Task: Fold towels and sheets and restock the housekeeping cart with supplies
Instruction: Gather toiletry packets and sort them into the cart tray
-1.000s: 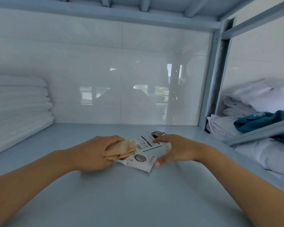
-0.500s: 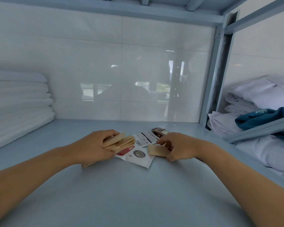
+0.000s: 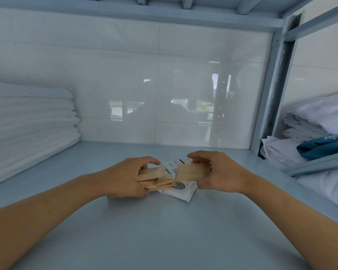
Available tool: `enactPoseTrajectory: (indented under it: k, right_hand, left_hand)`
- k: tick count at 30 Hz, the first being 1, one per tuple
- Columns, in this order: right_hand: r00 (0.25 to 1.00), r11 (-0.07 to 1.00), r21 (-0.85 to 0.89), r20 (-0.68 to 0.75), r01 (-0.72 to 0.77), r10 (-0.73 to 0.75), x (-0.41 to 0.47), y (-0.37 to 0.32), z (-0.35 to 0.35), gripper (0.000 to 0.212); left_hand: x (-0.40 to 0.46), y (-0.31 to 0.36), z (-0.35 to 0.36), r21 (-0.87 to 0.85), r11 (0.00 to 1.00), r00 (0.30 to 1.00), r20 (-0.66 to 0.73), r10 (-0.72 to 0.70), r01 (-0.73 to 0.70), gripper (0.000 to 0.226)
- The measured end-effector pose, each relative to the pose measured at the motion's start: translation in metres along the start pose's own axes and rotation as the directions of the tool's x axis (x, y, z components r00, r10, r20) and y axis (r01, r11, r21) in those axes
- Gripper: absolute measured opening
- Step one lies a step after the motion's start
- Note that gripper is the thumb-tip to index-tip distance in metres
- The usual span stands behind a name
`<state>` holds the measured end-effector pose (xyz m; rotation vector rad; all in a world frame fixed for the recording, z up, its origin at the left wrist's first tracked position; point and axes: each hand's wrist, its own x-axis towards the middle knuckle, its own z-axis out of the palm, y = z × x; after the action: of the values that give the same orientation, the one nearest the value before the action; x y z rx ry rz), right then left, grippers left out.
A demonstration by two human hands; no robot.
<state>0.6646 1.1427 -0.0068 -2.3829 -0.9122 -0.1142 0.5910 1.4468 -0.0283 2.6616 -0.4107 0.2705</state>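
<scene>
My left hand [image 3: 125, 176] grips a bundle of several tan paper packets [image 3: 156, 178] just above the grey-blue shelf [image 3: 164, 230]. My right hand [image 3: 217, 172] holds more tan packets [image 3: 191, 172] by their right end, lifted close to the left bundle. Under and between the hands lie white printed sachets [image 3: 180, 190] flat on the shelf. A stack of folded white towels [image 3: 27, 125] stands at the far left of the same shelf.
A white tiled wall [image 3: 164, 84] closes the back of the shelf. A grey metal upright [image 3: 273, 94] bounds it on the right. Beyond it lie loose white linens [image 3: 320, 117] and a teal cloth [image 3: 324, 145].
My right hand has picked tan packets off the shelf and raised them toward the left bundle. My left hand has lifted its bundle slightly.
</scene>
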Motion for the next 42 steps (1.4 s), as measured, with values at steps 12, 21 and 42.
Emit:
enactPoseTrajectory:
  k: [12, 21, 42]
  right_hand:
    - [0.995, 0.967, 0.248, -0.083, 0.065, -0.045, 0.006, -0.022, 0.02, 0.074]
    - [0.973, 0.97, 0.236, -0.231, 0.052, 0.004, 0.007, -0.016, 0.015, 0.068]
    - [0.966, 0.946, 0.2, -0.09, 0.256, -0.243, -0.002, -0.049, 0.052, 0.044]
  left_hand:
    - [-0.004, 0.015, 0.002, 0.097, 0.995, 1.0, -0.002, -0.001, 0.001, 0.094]
    - [-0.004, 0.012, -0.003, 0.137, 0.99, 0.998, 0.035, -0.047, 0.041, 0.092]
    - [-0.002, 0.014, 0.01, 0.169, 0.986, 1.0, -0.023, -0.004, 0.008, 0.038]
